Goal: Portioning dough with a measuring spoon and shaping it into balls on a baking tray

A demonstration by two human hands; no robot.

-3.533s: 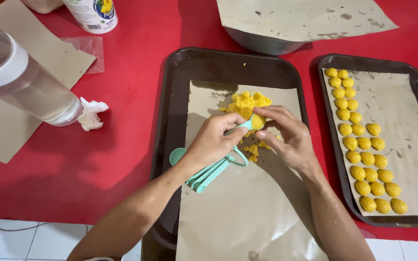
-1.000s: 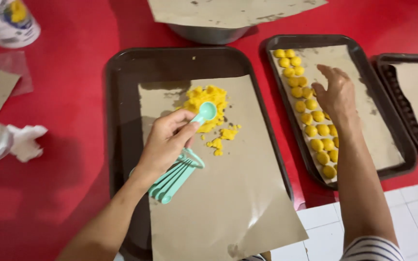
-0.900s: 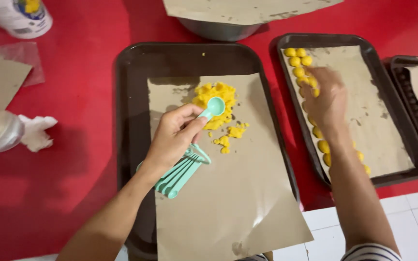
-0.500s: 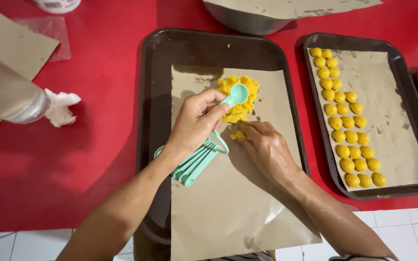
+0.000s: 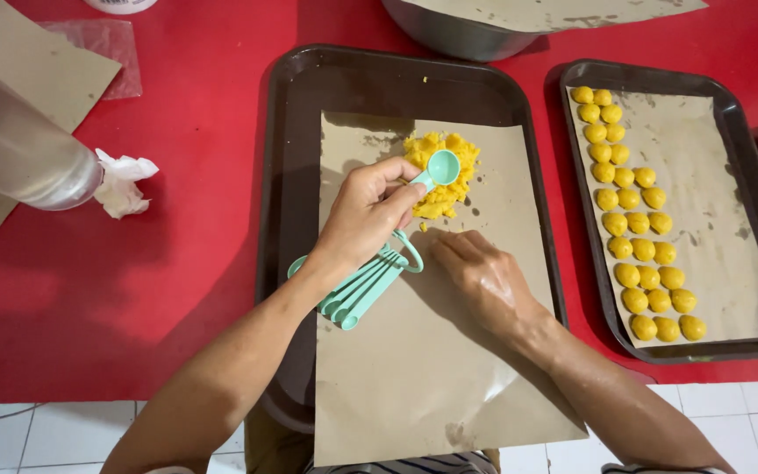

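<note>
A mint-green spoon sits bowl-up on the yellow dough, a crumbly heap at the 12 o'clock end of a brown paper. The left hand is curled shut around the spoon's handle, thumb and fingers pinching it, bowl pointing to 1 o'clock. The other spoons of the same ringed set hang from under that hand toward 7 o'clock, fanned out on the paper.

The right hand lies at 4 o'clock from the heap, palm down on the paper, fingers loosely bent and pointing to 10 o'clock, their tips just short of a stray crumb of dough. It holds nothing that can be seen.

The paper lies in a dark tray on a red table. At 3 o'clock a second tray carries its own paper with yellow balls in two ragged rows down its left side. At 12 o'clock stands a metal bowl under a sheet of paper. At 9 o'clock a clear bottle lies tilted, a crumpled tissue touching its mouth.
</note>
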